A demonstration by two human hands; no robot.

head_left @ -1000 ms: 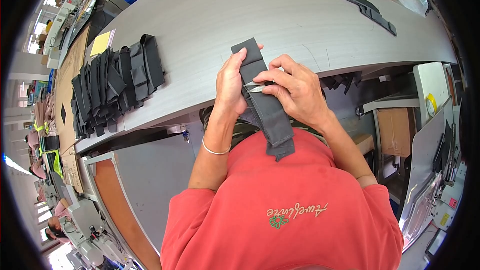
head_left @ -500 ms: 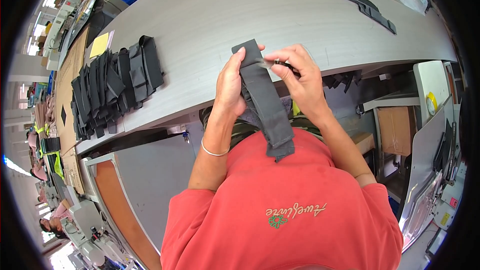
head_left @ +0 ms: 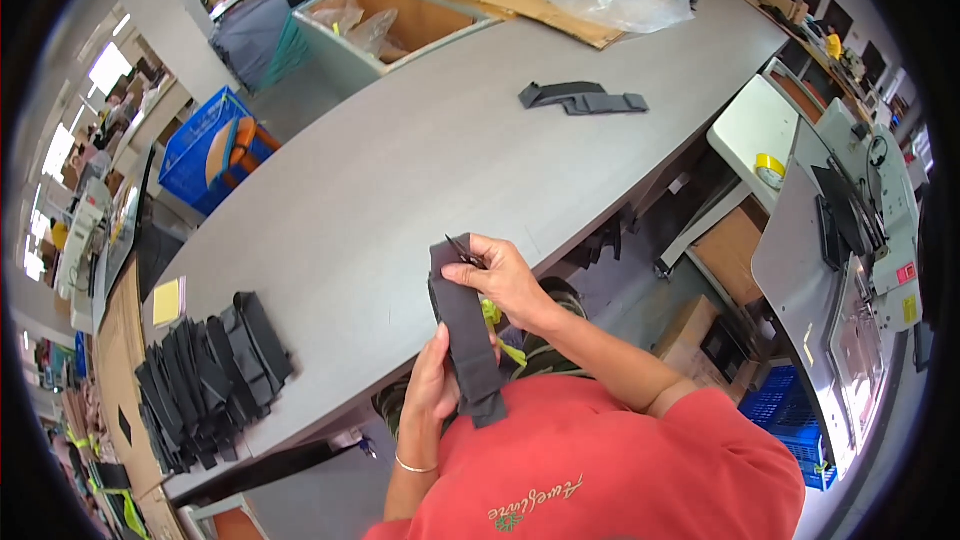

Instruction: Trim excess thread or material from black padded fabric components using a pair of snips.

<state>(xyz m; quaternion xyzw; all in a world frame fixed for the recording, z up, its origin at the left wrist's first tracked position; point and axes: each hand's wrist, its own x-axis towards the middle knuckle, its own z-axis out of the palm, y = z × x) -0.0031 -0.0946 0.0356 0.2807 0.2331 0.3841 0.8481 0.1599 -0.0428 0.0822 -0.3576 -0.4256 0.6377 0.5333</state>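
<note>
Left fingers [head_left: 438, 348] grip dark fabric [head_left: 468, 330], right fingers [head_left: 492, 251] a black tool [head_left: 463, 251]; table edge [head_left: 340, 395] close, tabletop [head_left: 400, 180] beyond.

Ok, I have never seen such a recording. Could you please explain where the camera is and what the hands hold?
These are a person's own bare hands, not a machine. The wide camera sits on the person's head and looks down, so straight edges bend. The left hand holds a dark fabric strip low down; the right hand, at its upper end, holds a small dark tool. On the grey table lie a dark fabric pile and, farther off, more dark fabric.
</note>
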